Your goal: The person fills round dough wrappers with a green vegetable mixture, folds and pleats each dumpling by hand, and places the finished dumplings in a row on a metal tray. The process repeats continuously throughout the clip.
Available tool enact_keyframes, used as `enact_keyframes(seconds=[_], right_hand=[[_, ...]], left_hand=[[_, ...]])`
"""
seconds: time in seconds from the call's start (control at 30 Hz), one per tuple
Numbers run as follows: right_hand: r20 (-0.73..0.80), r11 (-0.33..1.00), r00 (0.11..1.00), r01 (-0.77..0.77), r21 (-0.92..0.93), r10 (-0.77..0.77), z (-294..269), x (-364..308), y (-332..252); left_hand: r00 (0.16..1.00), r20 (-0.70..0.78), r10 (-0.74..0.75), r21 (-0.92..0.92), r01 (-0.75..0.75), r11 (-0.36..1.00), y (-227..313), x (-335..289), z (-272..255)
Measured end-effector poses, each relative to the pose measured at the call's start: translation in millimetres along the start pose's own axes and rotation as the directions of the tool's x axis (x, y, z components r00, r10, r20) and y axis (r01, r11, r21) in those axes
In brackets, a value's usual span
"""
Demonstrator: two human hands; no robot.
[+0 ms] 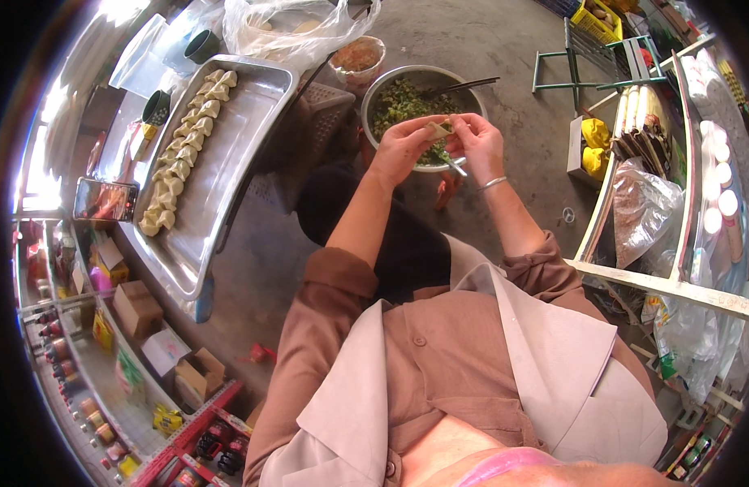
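Above a metal bowl (429, 168) of chopped green filling (403, 104), my two hands meet around a small dumpling (440, 130). The fingertips of my left hand (401, 148) pinch its left side. My right hand (478, 146), with a bracelet at the wrist, pinches the other side. A thin light-coloured utensil (455, 165) slants below the right fingers; I cannot tell whether that hand holds it too. Dark chopsticks (473, 84) lie across the bowl's far right rim. To the left, folded dumplings (182, 152) stand in a line in a metal tray (228, 174).
A tub of reddish-brown food (358, 58) stands behind the bowl, beside a clear plastic bag (297, 32). A phone (105, 200) leans near the tray. Shelves of goods (131, 357) line the left, and a white rack (666, 284) the right. A folding stool (593, 65) stands far right.
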State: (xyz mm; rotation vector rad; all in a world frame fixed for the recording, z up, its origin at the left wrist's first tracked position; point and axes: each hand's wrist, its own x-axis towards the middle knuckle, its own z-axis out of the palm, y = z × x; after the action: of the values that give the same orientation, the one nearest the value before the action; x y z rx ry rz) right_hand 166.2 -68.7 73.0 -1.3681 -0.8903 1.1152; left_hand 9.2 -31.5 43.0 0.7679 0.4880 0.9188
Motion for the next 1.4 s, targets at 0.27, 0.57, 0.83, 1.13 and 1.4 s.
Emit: enact_keyframes(seconds=[0.27,0.57,0.83,1.13,1.4], right_hand=[[0.038,0.999,0.999,-0.001,0.032,0.000,1,-1,0],[-0.007,0.921,0.977,0.197,-0.335,-0.212,0,-3,2],[0.091,0.710,0.851,0.485,-0.511,-0.517,2,-11,4],[0.246,0.471,0.753,0.595,-0.651,-0.611,-4,-6,2],[0.139,0.773,0.937,0.344,-0.533,-0.321,-7,-3,4]], left_hand=[[1.000,-0.016,-0.001,0.036,0.001,0.999,2,-1,3],[0.998,-0.058,-0.001,0.051,0.004,0.999,2,-2,8],[0.996,-0.077,0.037,0.112,-0.028,0.993,3,-1,8],[0.994,-0.067,0.083,0.380,-0.052,0.923,4,-5,10],[0.997,-0.053,0.054,0.345,-0.032,0.938,0,-2,4]])
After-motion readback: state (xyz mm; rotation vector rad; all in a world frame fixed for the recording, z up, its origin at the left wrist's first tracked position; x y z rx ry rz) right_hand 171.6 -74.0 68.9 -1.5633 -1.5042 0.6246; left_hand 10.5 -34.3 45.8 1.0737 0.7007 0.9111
